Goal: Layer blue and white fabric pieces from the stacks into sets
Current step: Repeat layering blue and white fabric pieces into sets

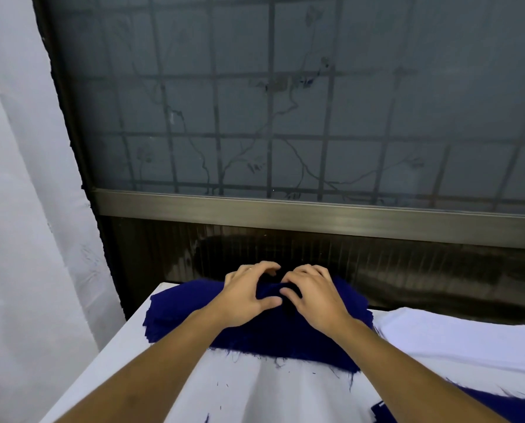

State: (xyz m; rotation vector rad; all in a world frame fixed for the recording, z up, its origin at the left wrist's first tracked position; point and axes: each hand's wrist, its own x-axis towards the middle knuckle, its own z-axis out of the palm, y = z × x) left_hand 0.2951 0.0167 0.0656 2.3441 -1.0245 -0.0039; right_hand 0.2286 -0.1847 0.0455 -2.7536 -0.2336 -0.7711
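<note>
Two hands meet atop the blue fabric stack (178, 314) at the far end of the worktop (111, 367); left hand (249, 293) and right hand (314, 296), curled, each pinch its top layer. The white fabric stack (456, 340) lies just beside.

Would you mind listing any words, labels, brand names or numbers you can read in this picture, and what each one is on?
None: no word, label, brand or number shows anywhere in this view.
The blue fabric stack and the white fabric carry no print or tag.
The window glass shows only a grid and vine pattern, no lettering.
</note>
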